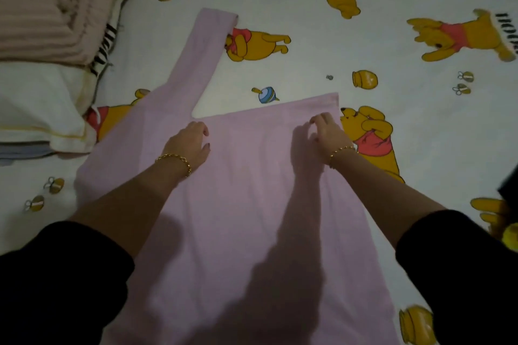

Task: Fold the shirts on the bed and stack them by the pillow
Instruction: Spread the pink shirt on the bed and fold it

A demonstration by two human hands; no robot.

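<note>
Neither grip is closed on cloth: your left hand lies with loose, spread fingers on the pink shirt, and your right hand rests with curled fingertips near the shirt's far right corner, pinching nothing that shows. Spread flat mid-bed, the shirt runs from the near edge to under both palms, with one sleeve still extended toward the far left. Folding appears barely started. A folded pile sits on the pillow at the bed's left edge, so some stacking seems done.
</note>
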